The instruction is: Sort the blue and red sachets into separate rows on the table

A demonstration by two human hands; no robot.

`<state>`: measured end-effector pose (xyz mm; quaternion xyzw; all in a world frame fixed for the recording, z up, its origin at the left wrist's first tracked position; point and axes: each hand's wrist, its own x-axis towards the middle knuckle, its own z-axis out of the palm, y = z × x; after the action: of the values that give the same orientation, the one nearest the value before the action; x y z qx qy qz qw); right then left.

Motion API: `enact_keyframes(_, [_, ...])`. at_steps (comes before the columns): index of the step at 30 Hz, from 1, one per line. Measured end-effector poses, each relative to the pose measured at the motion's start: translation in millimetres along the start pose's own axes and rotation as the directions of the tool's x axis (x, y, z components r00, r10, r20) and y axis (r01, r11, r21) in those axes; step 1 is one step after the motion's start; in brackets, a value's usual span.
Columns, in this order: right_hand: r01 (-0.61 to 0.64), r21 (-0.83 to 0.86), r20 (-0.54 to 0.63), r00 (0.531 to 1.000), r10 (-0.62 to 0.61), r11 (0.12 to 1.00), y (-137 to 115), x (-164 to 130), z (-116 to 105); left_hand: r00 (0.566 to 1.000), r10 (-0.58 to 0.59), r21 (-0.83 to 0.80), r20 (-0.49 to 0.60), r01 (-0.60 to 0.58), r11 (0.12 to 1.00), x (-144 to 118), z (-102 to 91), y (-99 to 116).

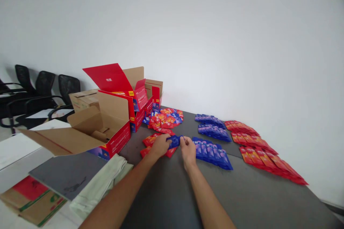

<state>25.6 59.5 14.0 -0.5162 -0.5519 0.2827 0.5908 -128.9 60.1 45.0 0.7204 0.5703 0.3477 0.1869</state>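
Packet (174, 141), blue, flat, glossy

Black chairs (43, 86) by the wall, folded pale cloth (104, 179) nr table edge — flattened cardboard (32, 196) bottom left.

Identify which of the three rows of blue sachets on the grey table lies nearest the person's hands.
The nearest row of blue foil sachets, right beside the right hand; the other two blue rows lie farther back towards the wall.

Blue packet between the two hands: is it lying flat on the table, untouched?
No: the left hand and right hand both grip the blue packet.
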Motion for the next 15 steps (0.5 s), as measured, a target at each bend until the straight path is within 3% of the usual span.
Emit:
enact_keyframes(5, [-0.117, 0.257, 0.003, 0.993, 0.121, 0.959, 2.5, -4.5, -39.8, 0.976, 0.103, -0.363, 0.194, -0.026, 0.932, -9.2, 22.2, 17.4])
enact_keyframes(9, [-0.122, 0.280, -0.048, 0.989, 0.141, 0.952, 1.6, -2.4, -66.6, 0.924, 0.067, -0.544, 0.377, 0.162, 0.823, -13.6, 43.2, 27.9])
enact_keyframes(11, [-0.125, 0.289, -0.047, 0.988, 0.144, 0.949, -1.2, -4.3, -79.0, 0.916, 0.051, -0.609, 0.397, 0.222, 0.762, -14.2, 54.1, 35.9])
enact_keyframes(15, [-0.135, 0.212, 0.057, 0.990, 0.126, 0.968, -5.6, -14.1, -101.4, 0.942, 0.037, -0.730, 0.333, 0.233, 0.642, -14.1, 73.0, 57.1])
